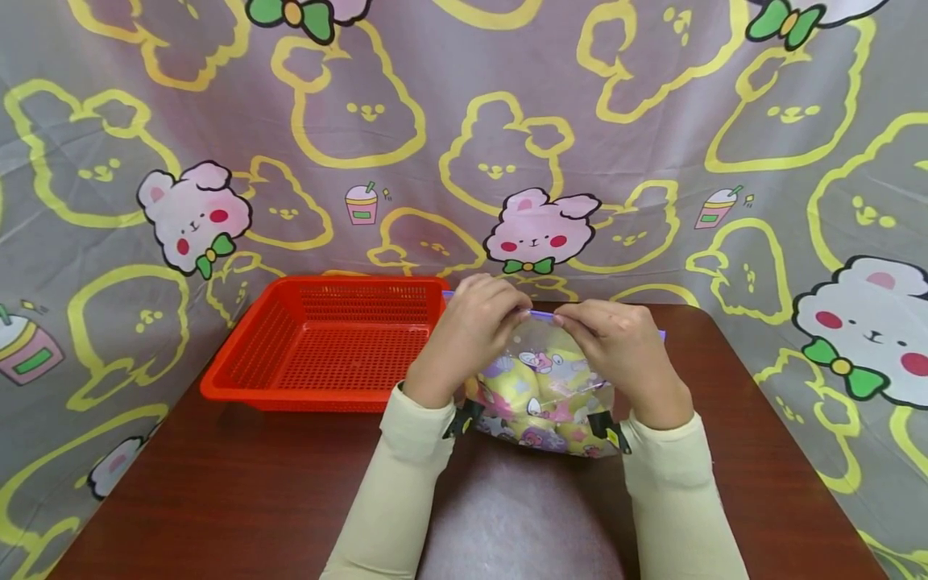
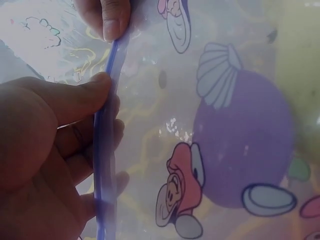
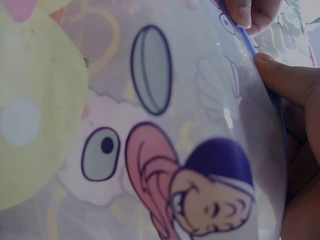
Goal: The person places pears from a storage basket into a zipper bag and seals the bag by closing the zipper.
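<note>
A clear zip bag (image 1: 536,403) printed with cartoon figures and shells stands on the table in front of me. Several rounded yellow things (image 1: 513,385) show through its plastic; their kind is hard to tell. My left hand (image 1: 474,330) pinches the purple zip strip (image 2: 104,150) along the top edge between thumb and fingers. A short way to the right, my right hand (image 1: 627,342) pinches the same strip. In the left wrist view, the left thumb lies on the near side and fingertips show behind the plastic. Printed film fills most of the right wrist view.
A red perforated plastic basket (image 1: 239,379) stands to the left of the bag, near the back of the brown table (image 1: 290,491). Behind the table hangs a grey curtain (image 1: 406,89) with rabbit and bear drawings.
</note>
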`<state>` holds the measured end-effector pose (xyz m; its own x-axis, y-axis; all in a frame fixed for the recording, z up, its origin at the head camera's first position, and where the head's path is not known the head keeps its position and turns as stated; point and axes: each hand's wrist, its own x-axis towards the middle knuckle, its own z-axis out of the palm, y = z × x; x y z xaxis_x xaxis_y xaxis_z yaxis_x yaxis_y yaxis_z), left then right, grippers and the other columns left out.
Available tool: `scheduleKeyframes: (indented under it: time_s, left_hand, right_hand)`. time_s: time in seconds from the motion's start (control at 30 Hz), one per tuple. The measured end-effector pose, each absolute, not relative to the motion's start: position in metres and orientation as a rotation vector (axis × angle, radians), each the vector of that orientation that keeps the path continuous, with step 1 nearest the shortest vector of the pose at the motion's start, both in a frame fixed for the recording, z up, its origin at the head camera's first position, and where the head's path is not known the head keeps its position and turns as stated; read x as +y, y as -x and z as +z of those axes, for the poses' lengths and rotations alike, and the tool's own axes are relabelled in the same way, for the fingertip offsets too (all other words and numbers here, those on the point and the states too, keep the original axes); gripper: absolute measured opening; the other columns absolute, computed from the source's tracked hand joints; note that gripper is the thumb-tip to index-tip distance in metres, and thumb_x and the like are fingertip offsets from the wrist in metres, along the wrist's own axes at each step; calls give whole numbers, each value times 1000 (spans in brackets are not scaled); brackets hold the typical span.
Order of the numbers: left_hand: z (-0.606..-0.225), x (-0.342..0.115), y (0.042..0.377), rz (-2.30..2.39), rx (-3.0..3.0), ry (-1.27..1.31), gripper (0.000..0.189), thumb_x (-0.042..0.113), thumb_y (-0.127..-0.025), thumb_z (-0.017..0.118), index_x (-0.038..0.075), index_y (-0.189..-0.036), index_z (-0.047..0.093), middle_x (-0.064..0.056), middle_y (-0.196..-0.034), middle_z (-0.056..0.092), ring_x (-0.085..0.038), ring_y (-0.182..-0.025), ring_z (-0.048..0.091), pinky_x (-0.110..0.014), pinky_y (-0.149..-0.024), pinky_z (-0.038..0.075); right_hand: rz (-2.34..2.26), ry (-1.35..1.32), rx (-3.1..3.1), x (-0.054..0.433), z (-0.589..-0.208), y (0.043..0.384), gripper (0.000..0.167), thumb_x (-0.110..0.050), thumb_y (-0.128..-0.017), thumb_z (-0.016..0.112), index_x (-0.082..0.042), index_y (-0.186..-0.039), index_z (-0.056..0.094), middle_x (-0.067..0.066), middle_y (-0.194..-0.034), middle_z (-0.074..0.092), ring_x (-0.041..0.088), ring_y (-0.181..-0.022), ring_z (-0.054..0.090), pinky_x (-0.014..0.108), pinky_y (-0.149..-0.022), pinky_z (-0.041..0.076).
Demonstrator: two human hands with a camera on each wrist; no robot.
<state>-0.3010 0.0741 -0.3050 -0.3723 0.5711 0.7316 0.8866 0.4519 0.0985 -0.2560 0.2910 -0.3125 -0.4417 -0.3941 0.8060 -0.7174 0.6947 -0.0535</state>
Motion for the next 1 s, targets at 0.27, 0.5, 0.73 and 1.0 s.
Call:
scheduleKeyframes:
  time_s: [0.27,0.5,0.73,1.0]
  left_hand:
    - [-304,73,301,-634,-2063,1201,6,14,-91,71,8,-92,71,1,-89,68,-17,-87,60,-38,-96,40]
    - [-302,71,302,-640,-2067,1181,5,13,-90,71,8,-91,71,1,-88,68,-18,-86,60,-39,-98,39]
    - [-302,69,302,-633,-2073,1180,5,14,-90,72,9,-90,71,1,-87,68,-18,-85,60,-39,-97,39]
    - [-302,67,303,-611,-2091,1165,5,14,-90,70,9,-90,71,0,-88,68,-19,-85,59,-39,-97,38]
  right_hand:
    - [516,-845,-2045,292,-312,257,15,-2,-75,81,-3,-89,76,6,-76,70,18,-61,63,36,-55,51]
    - [504,-828,-2070,296,-312,258,13,-4,-77,80,-3,-89,76,7,-78,71,19,-65,66,37,-58,53]
    - [497,-825,-2098,298,-311,257,11,-6,-78,80,-3,-88,76,7,-79,71,18,-66,66,36,-59,53]
    - [511,-822,-2085,301,-312,257,11,-6,-77,81,-4,-87,76,7,-78,71,20,-67,67,37,-60,54]
